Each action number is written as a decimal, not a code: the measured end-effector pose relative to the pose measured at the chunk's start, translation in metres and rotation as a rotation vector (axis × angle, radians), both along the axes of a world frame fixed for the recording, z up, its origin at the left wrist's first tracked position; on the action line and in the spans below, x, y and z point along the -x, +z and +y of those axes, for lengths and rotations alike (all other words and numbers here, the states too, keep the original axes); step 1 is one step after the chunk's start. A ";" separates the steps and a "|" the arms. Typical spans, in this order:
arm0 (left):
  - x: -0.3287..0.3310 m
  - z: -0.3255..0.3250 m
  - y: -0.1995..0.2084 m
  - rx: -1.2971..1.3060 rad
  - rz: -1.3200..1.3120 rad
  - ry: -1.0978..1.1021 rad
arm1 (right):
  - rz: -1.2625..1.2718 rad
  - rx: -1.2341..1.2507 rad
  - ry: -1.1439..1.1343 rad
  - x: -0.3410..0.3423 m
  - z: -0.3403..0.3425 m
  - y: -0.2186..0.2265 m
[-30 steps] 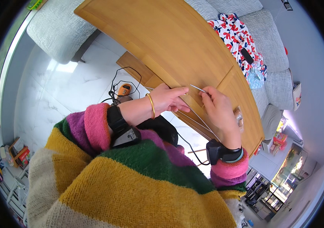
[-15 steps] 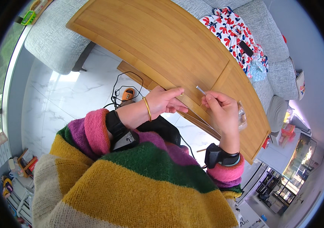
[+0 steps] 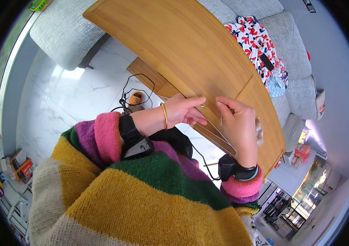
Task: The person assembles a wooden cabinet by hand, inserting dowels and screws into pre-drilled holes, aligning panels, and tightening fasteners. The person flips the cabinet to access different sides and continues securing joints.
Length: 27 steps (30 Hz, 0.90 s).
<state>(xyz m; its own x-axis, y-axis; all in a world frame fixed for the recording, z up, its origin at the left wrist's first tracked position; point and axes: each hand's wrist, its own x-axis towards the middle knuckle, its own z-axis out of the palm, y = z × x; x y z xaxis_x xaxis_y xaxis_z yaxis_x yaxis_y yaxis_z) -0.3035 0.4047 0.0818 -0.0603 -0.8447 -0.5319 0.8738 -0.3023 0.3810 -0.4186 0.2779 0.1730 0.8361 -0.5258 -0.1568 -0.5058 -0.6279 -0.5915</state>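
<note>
From where I stand, this looks like fiddly work part-way through, with the pieces up in the hands rather than laid down. The person's right hand [image 3: 242,119] is over the near edge of the long, golden-brown wooden desk [image 3: 174,45], fingers narrowed to a pinch, apparently on a short, slender, pale sliver [image 3: 222,119] that shows just beneath them. The left hand [image 3: 184,110], below a smooth gold bangle [image 3: 164,116], faces it without touching; its thumb reaches out apart from the loosely curled lower fingers, and I cannot tell whether they grip anything. A long, thin, pale rod or cord [image 3: 226,139] slants from under the left fingers toward the right wrist; whether the sliver belongs to it, I can't make out. Just beside that wrist lies a crinkled, clear plastic packet [image 3: 259,133]. I see no finished piece, and how much remains is impossible to judge.
</note>
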 end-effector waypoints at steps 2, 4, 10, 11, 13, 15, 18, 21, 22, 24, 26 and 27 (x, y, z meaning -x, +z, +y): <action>0.001 -0.001 0.000 0.022 -0.007 0.007 | 0.029 -0.154 -0.109 -0.004 -0.002 -0.001; 0.001 0.001 0.001 0.065 -0.065 0.019 | 0.000 -0.192 -0.138 -0.006 -0.001 -0.002; 0.002 0.000 0.000 0.037 -0.051 0.019 | -0.007 -0.075 -0.093 -0.004 0.006 0.004; 0.002 0.000 -0.001 0.045 -0.039 0.015 | -0.005 -0.065 -0.065 -0.004 0.007 0.005; 0.002 0.000 -0.003 0.047 -0.029 0.014 | -0.038 0.046 0.060 -0.004 0.009 0.006; 0.002 0.000 -0.004 0.065 -0.021 0.013 | -0.078 0.147 0.163 -0.005 0.011 0.006; 0.003 0.000 -0.004 0.059 -0.023 0.024 | -0.118 0.237 0.241 -0.008 0.013 0.005; 0.002 -0.001 -0.003 0.048 -0.018 0.027 | -0.107 0.237 0.242 -0.010 0.015 0.005; 0.002 -0.001 -0.002 0.040 -0.017 0.026 | -0.108 0.241 0.247 -0.010 0.016 0.006; 0.002 -0.001 -0.002 0.043 -0.014 0.021 | -0.106 0.258 0.264 -0.011 0.016 0.006; 0.002 -0.001 -0.002 0.043 -0.017 0.025 | -0.094 0.283 0.283 -0.013 0.017 0.006; 0.002 -0.001 -0.002 0.044 -0.021 0.030 | -0.106 0.342 0.328 -0.014 0.017 0.007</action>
